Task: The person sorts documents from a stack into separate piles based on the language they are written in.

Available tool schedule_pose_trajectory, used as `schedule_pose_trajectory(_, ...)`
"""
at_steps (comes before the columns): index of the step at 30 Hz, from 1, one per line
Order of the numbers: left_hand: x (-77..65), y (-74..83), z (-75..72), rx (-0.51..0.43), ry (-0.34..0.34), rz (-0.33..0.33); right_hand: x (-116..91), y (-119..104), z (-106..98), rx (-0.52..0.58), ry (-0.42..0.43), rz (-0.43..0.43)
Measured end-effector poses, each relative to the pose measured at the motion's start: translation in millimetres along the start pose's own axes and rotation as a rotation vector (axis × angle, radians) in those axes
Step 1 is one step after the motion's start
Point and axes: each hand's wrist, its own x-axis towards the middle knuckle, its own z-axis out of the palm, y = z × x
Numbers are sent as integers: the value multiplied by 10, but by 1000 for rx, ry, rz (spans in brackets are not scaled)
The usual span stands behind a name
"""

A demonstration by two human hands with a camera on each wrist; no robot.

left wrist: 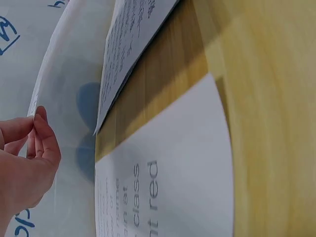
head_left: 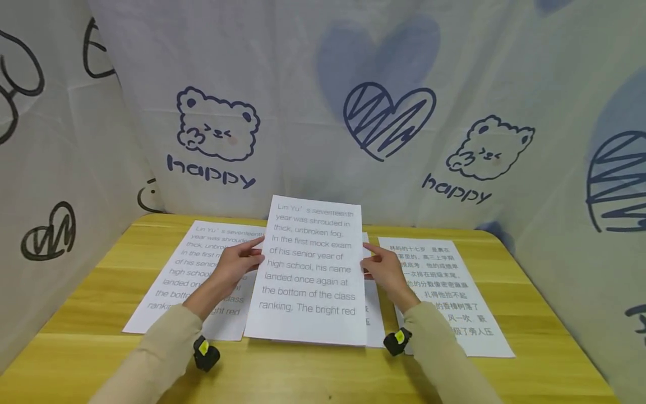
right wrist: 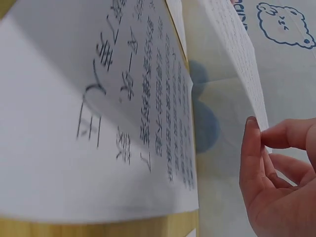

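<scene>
Over here, across the yellow, wood-grained bench (head_left: 323,376) lie an English-printed sheet (head_left: 192,275) at left, a Chinese-printed sheet (head_left: 454,280) at right, and a mostly hidden middle sheet (head_left: 374,314) between them.

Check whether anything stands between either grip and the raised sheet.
Nothing visible does: left grip and right grip pinch the raised sheet at opposite side edges. The partly hidden middle sheet lies below, on the table.

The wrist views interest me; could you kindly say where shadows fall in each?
Left wrist: a soft shadow darkens the table between the upper sheet and the lower sheet; right wrist: a diagonal shadow crosses the Chinese-text sheet, its lower left brighter.
</scene>
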Motion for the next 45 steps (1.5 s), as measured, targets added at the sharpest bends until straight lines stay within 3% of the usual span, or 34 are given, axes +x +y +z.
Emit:
schedule_pose_trajectory(15, -76, -20, -448, 65, 68, -55, 57, -237, 453, 0, -43, -15)
schedule_pose_trajectory(25, -73, -153, -849, 171, 93, -72, 83, -333, 898, 29, -84, -91)
schedule_pose_trajectory(32, -108, -271, -1100, 225, 92, -80, -38, -318, 1172, -17, -82, -162)
schedule_pose_trajectory(38, -115, -307, -1197, 182, 139, -98, -104, -328, 1342, 46, -34, -170)
schedule_pose_trajectory(45, -96, -338, -1318, 135, 201, -154, -59, -393, 1552, 123, -36, -125)
